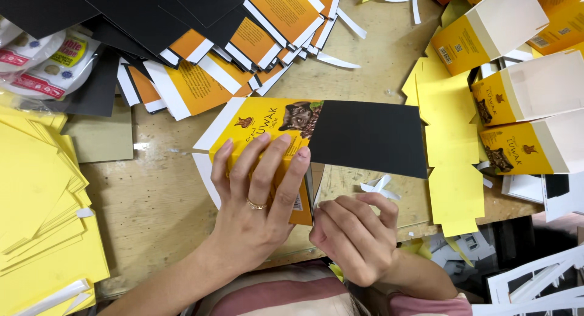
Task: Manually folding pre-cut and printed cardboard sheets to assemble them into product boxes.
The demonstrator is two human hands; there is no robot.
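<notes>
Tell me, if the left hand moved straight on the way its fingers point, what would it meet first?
The left hand lies on the orange box, fingers pointing up the picture. Past the box's edge, probably the pile of flat orange cartons; heights are unclear.
</notes>
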